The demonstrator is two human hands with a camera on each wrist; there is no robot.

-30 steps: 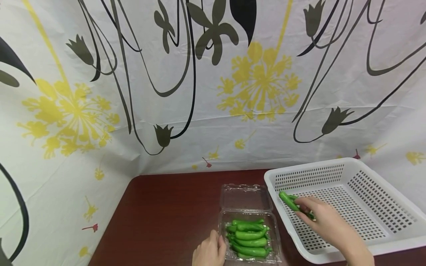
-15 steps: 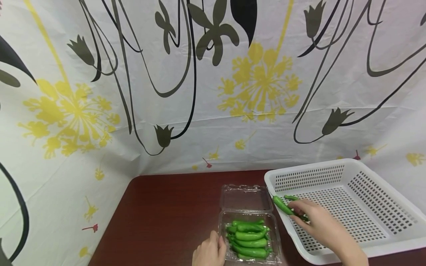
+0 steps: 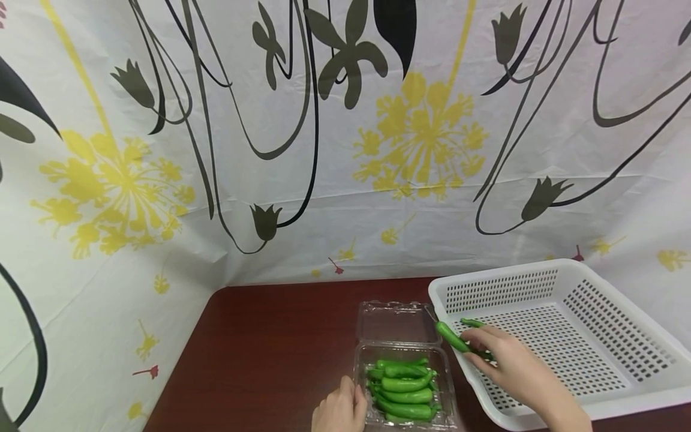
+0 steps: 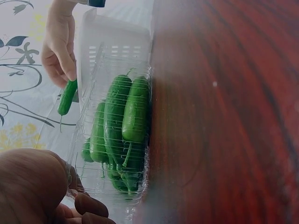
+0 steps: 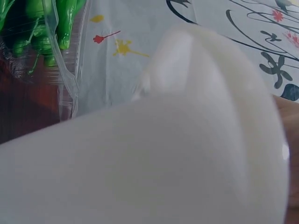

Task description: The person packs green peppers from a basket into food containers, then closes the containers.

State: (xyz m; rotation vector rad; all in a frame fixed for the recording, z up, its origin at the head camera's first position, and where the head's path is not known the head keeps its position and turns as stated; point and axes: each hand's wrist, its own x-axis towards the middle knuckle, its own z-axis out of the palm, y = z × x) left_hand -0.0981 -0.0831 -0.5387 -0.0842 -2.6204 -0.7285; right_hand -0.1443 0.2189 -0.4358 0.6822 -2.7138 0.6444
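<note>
My right hand (image 3: 510, 363) pinches a green chili pepper (image 3: 451, 336) over the left rim of the white basket (image 3: 610, 399). In the left wrist view that pepper (image 4: 67, 99) hangs from the fingertips, its thin stem pointing down. Another green pepper (image 3: 472, 323) shows behind the fingers, inside the basket and partly hidden by the hand. My left hand (image 3: 340, 407) grips the left edge of a clear plastic clamshell box (image 3: 444, 384). Several green peppers (image 3: 406, 396) lie stacked crosswise in its base. The box's lid (image 3: 399, 321) is folded back flat, away from me.
The dark red table (image 3: 270, 354) extends left of the box. A patterned cloth (image 3: 345, 150) hangs behind and at the left side. The basket's wall (image 5: 140, 177) fills much of the right wrist view. A black cable (image 3: 35, 336) curves at the far left.
My right hand has moved left and slightly toward me, carrying the pepper from inside the basket to its left rim. The left hand and box have stayed in place.
</note>
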